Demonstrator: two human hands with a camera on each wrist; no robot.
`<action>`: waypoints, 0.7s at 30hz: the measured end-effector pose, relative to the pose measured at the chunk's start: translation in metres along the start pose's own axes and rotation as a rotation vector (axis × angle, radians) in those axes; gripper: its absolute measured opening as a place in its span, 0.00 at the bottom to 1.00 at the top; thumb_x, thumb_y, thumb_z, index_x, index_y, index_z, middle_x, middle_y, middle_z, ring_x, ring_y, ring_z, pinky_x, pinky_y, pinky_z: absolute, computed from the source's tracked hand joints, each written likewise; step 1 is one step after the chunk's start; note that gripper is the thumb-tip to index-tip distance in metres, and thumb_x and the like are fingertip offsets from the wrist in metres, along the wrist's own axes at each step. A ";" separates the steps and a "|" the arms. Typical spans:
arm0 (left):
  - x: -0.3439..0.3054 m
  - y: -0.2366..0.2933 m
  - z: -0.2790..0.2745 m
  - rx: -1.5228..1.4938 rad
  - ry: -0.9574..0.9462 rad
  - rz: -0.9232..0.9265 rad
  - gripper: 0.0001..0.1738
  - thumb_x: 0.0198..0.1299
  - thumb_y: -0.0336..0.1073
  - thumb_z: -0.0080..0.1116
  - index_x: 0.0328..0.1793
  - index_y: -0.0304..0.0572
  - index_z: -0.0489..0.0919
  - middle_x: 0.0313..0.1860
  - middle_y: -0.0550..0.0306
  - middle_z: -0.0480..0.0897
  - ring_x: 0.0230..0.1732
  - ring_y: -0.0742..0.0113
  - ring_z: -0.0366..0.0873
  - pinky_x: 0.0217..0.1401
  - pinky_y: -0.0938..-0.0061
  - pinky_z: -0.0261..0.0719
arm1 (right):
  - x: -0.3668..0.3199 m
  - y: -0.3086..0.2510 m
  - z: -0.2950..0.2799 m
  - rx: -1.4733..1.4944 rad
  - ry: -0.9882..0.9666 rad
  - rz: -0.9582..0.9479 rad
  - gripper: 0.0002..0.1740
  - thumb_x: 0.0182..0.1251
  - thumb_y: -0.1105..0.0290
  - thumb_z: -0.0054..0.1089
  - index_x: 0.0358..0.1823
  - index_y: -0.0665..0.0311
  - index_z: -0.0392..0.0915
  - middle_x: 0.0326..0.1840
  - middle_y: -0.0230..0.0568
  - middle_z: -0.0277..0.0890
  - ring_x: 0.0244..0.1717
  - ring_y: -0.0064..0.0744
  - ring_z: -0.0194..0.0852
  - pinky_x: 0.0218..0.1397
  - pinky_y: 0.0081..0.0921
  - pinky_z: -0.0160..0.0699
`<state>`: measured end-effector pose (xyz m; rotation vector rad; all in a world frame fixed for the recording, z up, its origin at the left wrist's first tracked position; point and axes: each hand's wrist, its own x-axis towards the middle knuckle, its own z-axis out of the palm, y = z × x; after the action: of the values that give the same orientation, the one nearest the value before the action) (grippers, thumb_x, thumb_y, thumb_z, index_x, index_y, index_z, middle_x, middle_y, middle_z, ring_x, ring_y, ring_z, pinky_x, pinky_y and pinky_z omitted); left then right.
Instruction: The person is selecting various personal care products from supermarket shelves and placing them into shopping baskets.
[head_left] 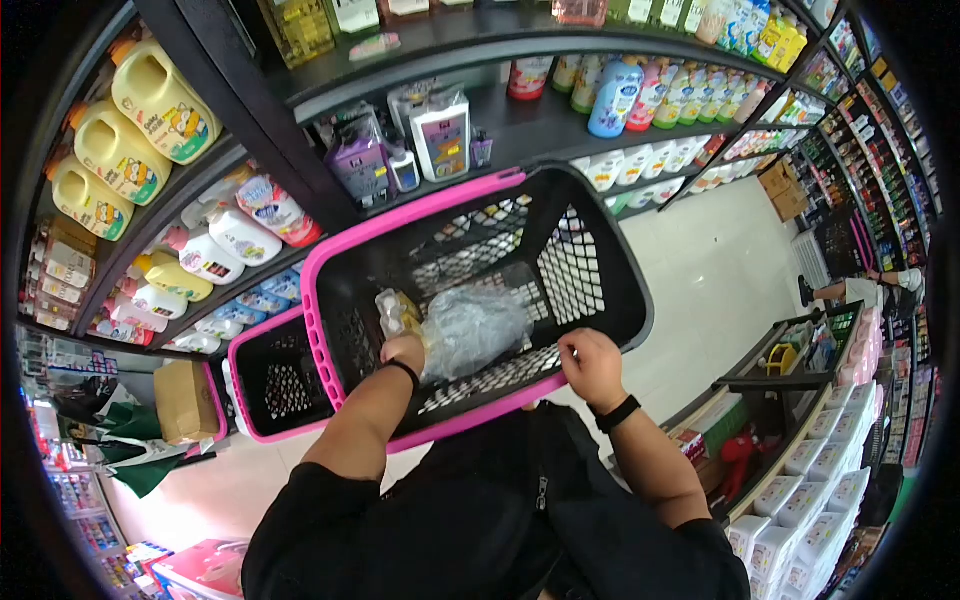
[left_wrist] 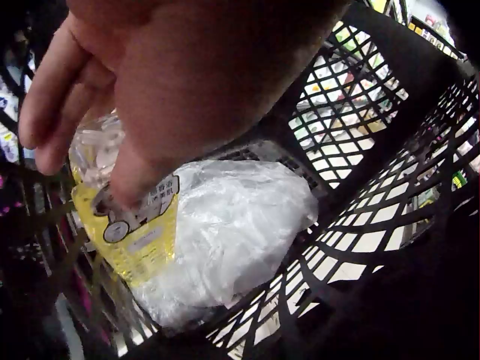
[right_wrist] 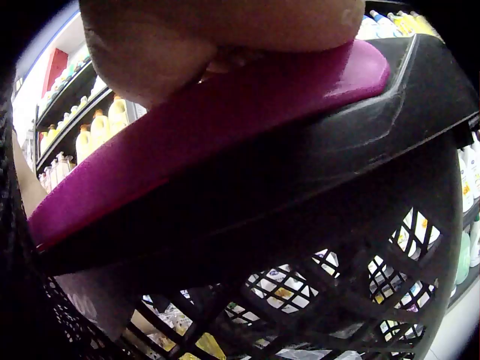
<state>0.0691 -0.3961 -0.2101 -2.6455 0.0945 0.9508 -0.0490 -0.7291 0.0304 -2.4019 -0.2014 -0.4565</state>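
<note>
A person holds a black basket (head_left: 410, 215) with a pink rim in front of shop shelves. The left hand (head_left: 403, 352) is down inside it, on a yellow packet (head_left: 397, 312). A crinkly clear plastic bag (head_left: 472, 325) lies just beside the packet on the basket floor. The right hand (head_left: 590, 368) grips the near pink rim. Each wrist has a black band. A second basket (head_left: 285, 385) sits lower on the left, next to a cardboard box (head_left: 185, 400). Big yellow jugs (head_left: 160, 100) stand on the shelf at the upper left.
</note>
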 end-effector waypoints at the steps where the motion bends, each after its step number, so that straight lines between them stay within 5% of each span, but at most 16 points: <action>1: -0.007 0.000 -0.015 -0.011 -0.014 -0.013 0.14 0.60 0.30 0.61 0.50 0.44 0.90 0.50 0.55 0.90 0.45 0.48 0.89 0.30 0.44 0.86 | 0.001 0.002 0.001 -0.008 0.003 -0.013 0.04 0.56 0.76 0.65 0.33 0.63 0.81 0.32 0.42 0.80 0.35 0.48 0.80 0.39 0.40 0.79; 5: 0.018 -0.001 -0.005 -0.018 -0.080 -0.031 0.16 0.61 0.31 0.61 0.54 0.45 0.89 0.54 0.55 0.89 0.46 0.48 0.89 0.32 0.40 0.85 | 0.000 0.005 0.002 -0.010 -0.015 -0.018 0.03 0.57 0.75 0.65 0.32 0.62 0.80 0.32 0.43 0.80 0.36 0.49 0.80 0.39 0.41 0.79; 7: 0.013 -0.005 -0.011 -0.028 -0.098 0.007 0.19 0.64 0.32 0.58 0.60 0.47 0.86 0.63 0.55 0.85 0.57 0.48 0.86 0.40 0.35 0.84 | 0.001 0.005 0.000 -0.004 -0.026 -0.012 0.02 0.57 0.74 0.65 0.32 0.61 0.80 0.33 0.42 0.80 0.36 0.49 0.80 0.39 0.41 0.79; 12: 0.025 -0.013 -0.015 -0.009 -0.158 0.158 0.26 0.65 0.46 0.59 0.65 0.41 0.81 0.66 0.47 0.81 0.61 0.48 0.83 0.48 0.43 0.84 | 0.008 0.016 -0.019 0.172 -0.310 0.021 0.07 0.65 0.67 0.65 0.38 0.63 0.81 0.35 0.44 0.81 0.38 0.48 0.82 0.42 0.39 0.81; 16: -0.083 -0.023 -0.151 -0.342 0.010 0.495 0.42 0.62 0.58 0.62 0.72 0.32 0.70 0.58 0.32 0.82 0.60 0.35 0.80 0.64 0.54 0.77 | 0.065 0.043 -0.057 0.296 -0.374 -0.036 0.08 0.67 0.68 0.64 0.41 0.65 0.81 0.35 0.47 0.81 0.39 0.46 0.82 0.42 0.36 0.80; 19: -0.144 -0.017 -0.198 -0.536 0.234 0.608 0.39 0.62 0.57 0.63 0.70 0.36 0.71 0.55 0.27 0.82 0.57 0.32 0.80 0.59 0.49 0.78 | 0.148 0.063 -0.096 0.352 -0.293 -0.023 0.09 0.67 0.71 0.64 0.44 0.66 0.79 0.40 0.45 0.80 0.39 0.40 0.82 0.42 0.34 0.80; 21: -0.193 -0.007 -0.222 -0.606 0.341 0.591 0.38 0.62 0.55 0.64 0.71 0.36 0.71 0.56 0.28 0.82 0.57 0.33 0.80 0.59 0.50 0.78 | 0.210 0.087 -0.109 0.317 -0.091 -0.175 0.11 0.67 0.72 0.64 0.48 0.66 0.78 0.41 0.43 0.79 0.39 0.36 0.80 0.44 0.31 0.80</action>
<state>0.0554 -0.4708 0.0741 -3.4182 0.8270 0.7491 0.1392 -0.8610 0.1348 -2.1031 -0.4905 -0.3640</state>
